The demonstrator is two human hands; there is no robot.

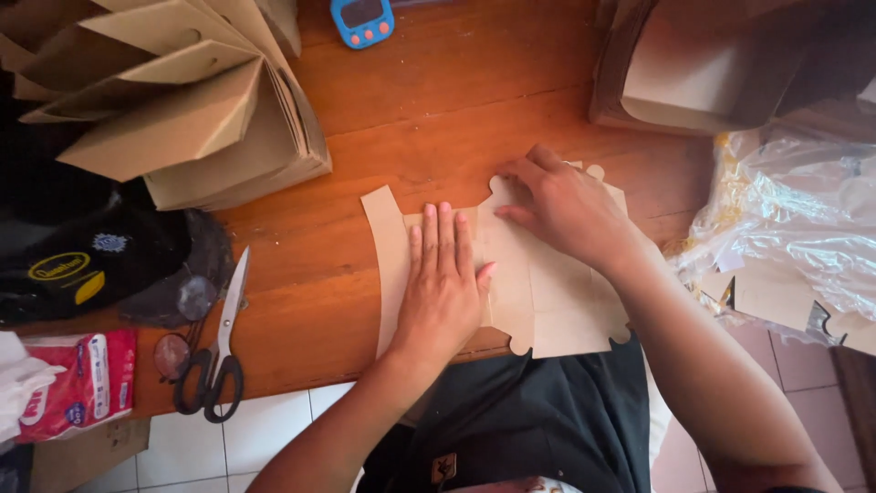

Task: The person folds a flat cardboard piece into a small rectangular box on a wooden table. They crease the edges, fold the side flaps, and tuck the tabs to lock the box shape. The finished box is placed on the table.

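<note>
Cardboard cutout [557, 292] — partly hidden under both hands.

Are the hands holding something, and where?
Nothing is gripped. The left hand presses flat on the middle of the cardboard cutout, and the right hand presses its top edge against the table.

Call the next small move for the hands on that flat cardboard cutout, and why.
Probably slide the left hand along the fold to crease it. It lies flat, palm down, on the folded-over panel of the brown cardboard cutout, while the right hand pins the upper edge near a rounded tab. The piece lies flat on the wooden table, so pressing seems safe.
</note>
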